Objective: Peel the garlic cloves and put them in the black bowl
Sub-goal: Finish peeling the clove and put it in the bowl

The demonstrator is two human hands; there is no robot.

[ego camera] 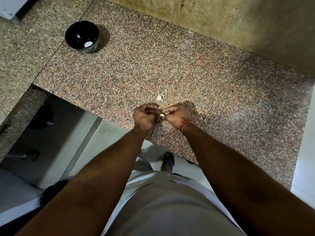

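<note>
Two bare forearms reach over the granite tabletop (204,74); left hand (146,116) and right hand (177,115) pinch a garlic clove (162,115) between curled fingers. Strip skin gently, then carry it far left to the black bowl (81,36).

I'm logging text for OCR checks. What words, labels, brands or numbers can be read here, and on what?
None can be read.
Black bowl: plain, no label or mark.
Counter: speckled stone only, no writing.
Red thread on the right wrist: no print.
Garlic clove between the two hands: unmarked.
White object at the top left corner: no print visible, mostly out of frame.
</note>
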